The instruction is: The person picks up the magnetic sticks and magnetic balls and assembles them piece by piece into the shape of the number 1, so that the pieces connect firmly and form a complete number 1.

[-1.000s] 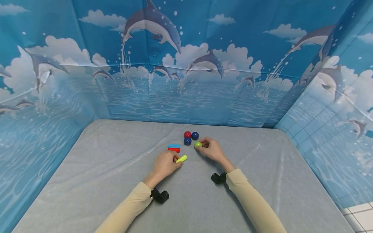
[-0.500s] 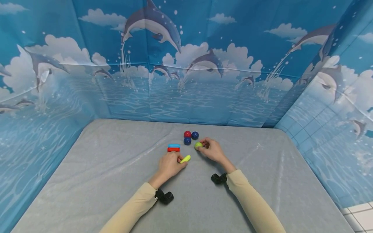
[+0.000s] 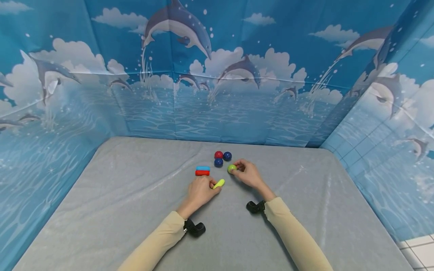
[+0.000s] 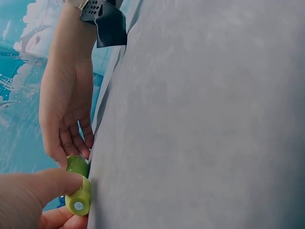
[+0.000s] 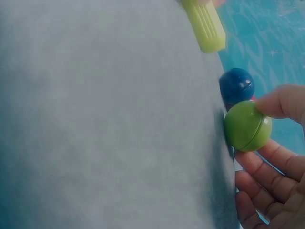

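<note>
Left grip (image 3: 200,191), right grip (image 3: 248,175) angled inward
Left pinches yellow stick (image 3: 220,183), long axis slanting forward-right; right pinches green ball (image 3: 231,168).

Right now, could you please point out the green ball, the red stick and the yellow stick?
Green ball (image 5: 248,126), right wrist view, on its rounded side.
Red stick (image 3: 202,173), head view, at its middle.
Yellow stick (image 5: 206,28), right wrist view, grooved side.

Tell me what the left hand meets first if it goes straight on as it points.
Led by the yellow stick, the left hand would probably meet the green ball that the right hand holds, though depth is hard to judge.
</note>
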